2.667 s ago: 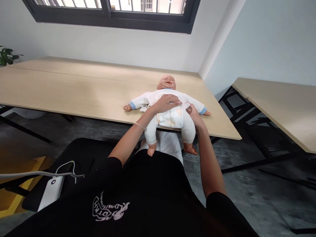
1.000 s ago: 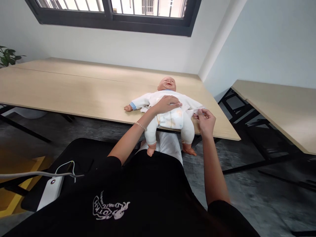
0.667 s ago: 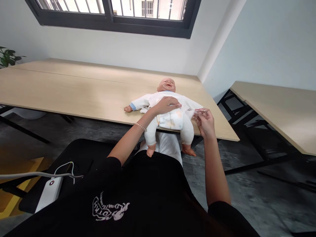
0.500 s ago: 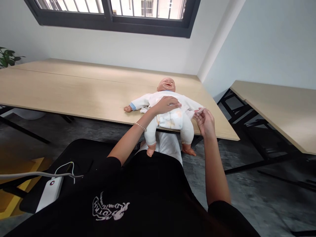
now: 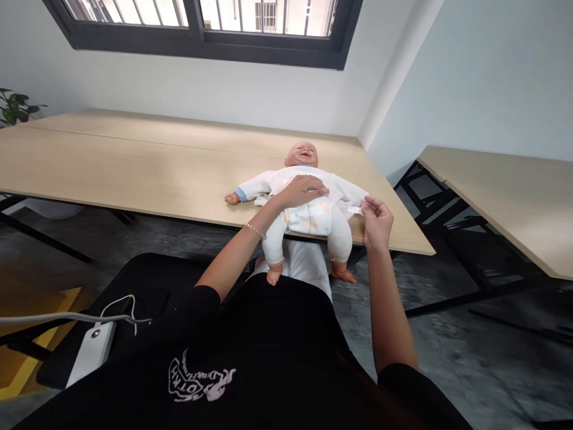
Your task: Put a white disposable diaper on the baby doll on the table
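Note:
A baby doll (image 5: 302, 154) in a white suit lies on its back at the near edge of a long wooden table (image 5: 134, 167), legs hanging over the edge. It wears a white diaper (image 5: 311, 218). My left hand (image 5: 302, 189) rests flat on the doll's belly, fingers stretched out. My right hand (image 5: 376, 222) is at the doll's right side, fingers pinched on a white diaper tab (image 5: 355, 209) that is pulled out sideways.
A second wooden table (image 5: 505, 191) stands to the right, with a gap of grey floor (image 5: 447, 334) and black table legs between. A white power bank with a cable (image 5: 92, 352) lies on a black seat at lower left. A plant (image 5: 15, 107) stands at far left.
My right hand left the doll's hip, took the white tab and drew it out to the right. My left hand has stayed on the belly.

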`<state>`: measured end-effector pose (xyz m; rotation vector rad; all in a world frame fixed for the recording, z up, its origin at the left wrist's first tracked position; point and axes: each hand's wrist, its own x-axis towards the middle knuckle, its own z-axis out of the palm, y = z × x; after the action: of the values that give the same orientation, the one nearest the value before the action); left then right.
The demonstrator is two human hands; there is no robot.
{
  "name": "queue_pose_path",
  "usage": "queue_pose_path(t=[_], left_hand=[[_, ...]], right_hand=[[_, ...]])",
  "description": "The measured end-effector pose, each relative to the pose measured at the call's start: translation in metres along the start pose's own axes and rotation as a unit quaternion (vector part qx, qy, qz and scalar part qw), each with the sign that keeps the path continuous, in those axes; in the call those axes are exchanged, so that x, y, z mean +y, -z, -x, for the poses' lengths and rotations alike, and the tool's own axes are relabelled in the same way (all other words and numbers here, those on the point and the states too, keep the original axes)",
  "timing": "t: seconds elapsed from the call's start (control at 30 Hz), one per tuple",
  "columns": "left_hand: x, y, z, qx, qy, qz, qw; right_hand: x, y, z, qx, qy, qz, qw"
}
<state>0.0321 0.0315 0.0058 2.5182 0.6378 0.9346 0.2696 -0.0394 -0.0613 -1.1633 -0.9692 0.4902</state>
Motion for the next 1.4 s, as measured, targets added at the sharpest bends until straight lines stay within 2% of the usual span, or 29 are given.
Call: queue_pose_path(t=[0.17, 0.3, 0.47, 0.57, 0.67, 0.83, 1.0, 1.1, 1.23, 1.4], left_hand=[[-0.001, 0.001, 0.0, -0.009, 0.005, -0.002, 1.0], [0.0, 0.002, 0.0, -0.011, -0.01, 0.013, 1.0], [0.0, 0.003, 0.001, -0.007, 0.005, 0.009, 1.0], [-0.003, 0.002, 0.001, -0.01, 0.004, 0.006, 1.0], [-0.005, 0.001, -0.002, -0.019, 0.007, 0.02, 1.0], [-0.003, 0.001, -0.005, -0.047, 0.042, 0.047, 0.997], [0.001, 0.003, -0.007, -0.084, 0.084, 0.091, 0.989], [0.002, 0.004, -0.01, -0.079, 0.104, 0.09, 0.987], [0.003, 0.003, -0.012, -0.058, 0.116, 0.045, 0.991], [0.002, 0.002, -0.013, -0.044, 0.1, 0.036, 0.993]], right_hand=[[0.011, 0.004, -0.005, 0.019, 0.014, -0.006, 1.0], [0.009, 0.021, -0.01, -0.031, -0.032, 0.014, 0.999], [-0.009, 0.043, -0.008, -0.112, -0.08, 0.08, 0.987], [-0.017, 0.047, -0.005, -0.162, -0.093, 0.074, 0.98], [-0.022, 0.044, -0.009, -0.161, -0.125, 0.049, 0.978], [-0.043, 0.018, -0.028, -0.119, -0.127, -0.025, 0.984], [-0.079, -0.033, -0.034, -0.179, -0.107, -0.027, 0.978], [-0.094, -0.061, -0.026, -0.219, -0.108, 0.019, 0.969], [-0.096, -0.087, -0.013, -0.206, -0.088, 0.08, 0.971], [-0.089, -0.096, -0.006, -0.189, -0.024, 0.155, 0.969]])
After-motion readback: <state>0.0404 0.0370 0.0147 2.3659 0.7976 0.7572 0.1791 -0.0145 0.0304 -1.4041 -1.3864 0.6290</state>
